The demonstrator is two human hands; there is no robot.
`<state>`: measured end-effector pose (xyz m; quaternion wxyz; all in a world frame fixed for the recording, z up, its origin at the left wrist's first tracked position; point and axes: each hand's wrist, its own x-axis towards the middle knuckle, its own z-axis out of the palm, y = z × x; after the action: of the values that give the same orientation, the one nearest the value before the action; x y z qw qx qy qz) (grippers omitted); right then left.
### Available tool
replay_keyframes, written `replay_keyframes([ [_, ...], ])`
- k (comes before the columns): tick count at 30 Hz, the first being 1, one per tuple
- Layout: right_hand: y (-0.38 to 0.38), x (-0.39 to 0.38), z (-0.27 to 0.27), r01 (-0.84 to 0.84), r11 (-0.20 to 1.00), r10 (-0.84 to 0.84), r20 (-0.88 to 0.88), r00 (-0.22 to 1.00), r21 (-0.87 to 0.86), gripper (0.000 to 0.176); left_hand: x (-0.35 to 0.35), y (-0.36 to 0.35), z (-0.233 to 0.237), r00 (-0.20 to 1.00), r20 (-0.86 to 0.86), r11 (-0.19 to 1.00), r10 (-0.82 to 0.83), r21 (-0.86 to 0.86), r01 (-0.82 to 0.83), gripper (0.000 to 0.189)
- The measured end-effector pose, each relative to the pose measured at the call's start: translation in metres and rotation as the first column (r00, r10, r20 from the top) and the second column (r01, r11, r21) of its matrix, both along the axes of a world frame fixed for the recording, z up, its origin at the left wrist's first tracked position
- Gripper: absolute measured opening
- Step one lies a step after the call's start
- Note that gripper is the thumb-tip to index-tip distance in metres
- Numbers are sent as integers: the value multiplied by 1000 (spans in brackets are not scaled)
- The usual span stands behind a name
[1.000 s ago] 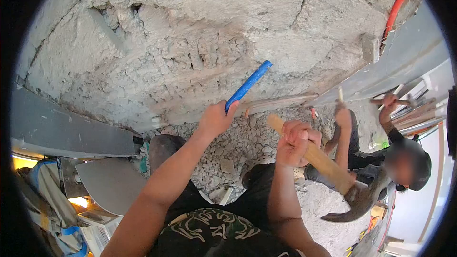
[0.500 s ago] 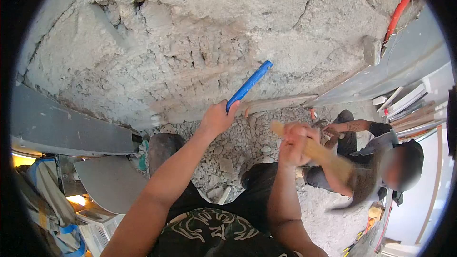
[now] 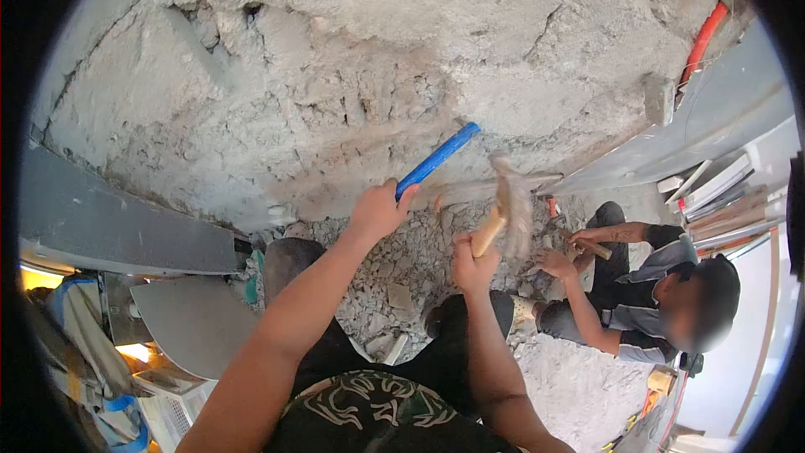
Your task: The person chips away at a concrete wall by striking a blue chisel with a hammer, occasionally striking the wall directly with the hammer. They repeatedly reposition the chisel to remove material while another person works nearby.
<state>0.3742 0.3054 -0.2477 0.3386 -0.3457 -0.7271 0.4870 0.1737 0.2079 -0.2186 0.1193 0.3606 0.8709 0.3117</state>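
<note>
From the head view, here we go: our left hand [image 3: 381,211] is closed firmly round a straight blue rod-like tool [image 3: 439,159], thumb along its side. The tool slants out of that fist, up and to the right, its far end over the rough, pitted grey concrete wall [image 3: 335,75]; whether the tip touches, we cannot tell.

And there's the change! Our right hand [image 3: 475,264] has swung the claw hammer with the pale wooden handle [image 3: 489,233] from out by our right side to up in front of us. That fist is wrapped tight round the handle's lower end, and the hammer's head is a blur just past it, to the right of the blue tool and apart from it. We read this as mid-swing: the left grip sets the tool's place while the right carries the motion, and the two are now close together.

Beneath both grips, broken grey rubble [image 3: 369,264] covers the ground. Well off to the right of our right fist, a crouching co-worker [image 3: 646,302] has both hands low over the rubble, beside a wooden-handled tool [image 3: 594,247]. Farther up that side, a red tube [image 3: 703,38] runs along the wall's edge.
</note>
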Motion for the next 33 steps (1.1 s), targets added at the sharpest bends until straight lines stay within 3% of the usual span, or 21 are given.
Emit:
replay_keyframes([
  [3, 5, 3, 15, 40, 996, -24, -178, 984, 84, 9, 1, -3, -2, 998, -61, 999, -3, -37, 1, 57],
  [4, 4, -3, 40, -14, 1000, 6, -505, 863, -11, 11, 2, -3, 1, 999, -48, 1000, -7, -24, 6, 57],
  [5, 4, -8, 60, -96, 992, -4, -770, 638, -85, 14, 5, -4, 3, 999, -33, 1000, -10, -13, 10, 56],
  [6, 5, -11, 70, -119, 992, 27, -829, 559, -48, 14, 7, -4, 4, 1000, -28, 1000, -8, -17, 8, 56],
  [9, 10, -37, 38, -29, 999, -2, -867, 498, -20, 10, 11, -1, 8, 1000, -11, 998, -3, -69, 2, 57],
  [10, 9, -48, 15, 224, 963, -58, -701, 711, 147, 12, 13, -1, 8, 1000, 7, 999, 8, -47, -8, 58],
  [11, 14, -46, -8, 231, 962, -63, -703, 708, 147, 12, 15, 1, 10, 1000, 25, 1000, 17, -23, -17, 58],
  [12, 22, -43, -28, 46, 993, -88, -414, 906, -111, 15, 16, 1, 9, 1000, 20, 1000, 12, -19, -12, 58],
  [13, 25, -40, -30, -43, 911, 8, -89, 996, -409, 18, 16, 0, 9, 1000, 9, 1000, 10, -25, -10, 58],
  [14, 29, -34, -30, -45, 914, 6, -97, 995, -403, 18, 13, 1, 9, 1000, -4, 1000, 12, -28, -12, 59],
  [16, 28, -21, -6, 147, 954, -182, -115, 977, -261, 24, 10, 2, 10, 1000, -5, 1000, 26, -9, -26, 60],
  [20, 21, -2, 74, 112, 991, -131, -552, 823, -67, 19, 12, 1, 11, 999, 25, 997, 27, -67, -25, 61],
  [21, 21, -4, 93, 112, 991, -131, -553, 823, -68, 19, 11, 2, 10, 999, 24, 997, 27, -68, -25, 61],
  [23, 20, -7, 122, 18, 988, 126, -863, 489, 154, 15, 9, 1, 8, 997, 81, 999, 8, -38, -5, 62],
  [24, 16, -11, 123, 19, 988, 130, -892, 432, 153, 14, 8, 1, 7, 997, 80, 999, 8, -38, -5, 62],
  [26, 18, -30, 79, 24, 993, 92, -889, 449, 115, 4, 7, 0, 5, 995, 97, 1000, 7, -26, -5, 63],
  [27, 20, -33, 39, 168, 930, 103, -673, 733, 327, 2, 7, 0, 5, 995, 96, 1000, 3, -26, -1, 63],
  [28, 23, -35, 2, 218, 805, 14, -384, 923, 553, 4, 8, 1, 5, 995, 101, 1000, 18, -13, -17, 63],
  [29, 20, -41, -20, 61, 985, -27, -204, 979, 162, 7, 9, 1, 5, 994, 107, 999, 33, 0, -33, 63],
  [30, 17, -44, -32, -24, 958, 19, -19, 1000, -287, 10, 10, 1, 0, 994, 107, 1000, 30, 2, -30, 63],
  [33, 30, -25, -42, 95, 981, -92, 29, 995, -169, 14, -3, 3, -16, 992, 119, 998, 46, 29, -49, 66],
])
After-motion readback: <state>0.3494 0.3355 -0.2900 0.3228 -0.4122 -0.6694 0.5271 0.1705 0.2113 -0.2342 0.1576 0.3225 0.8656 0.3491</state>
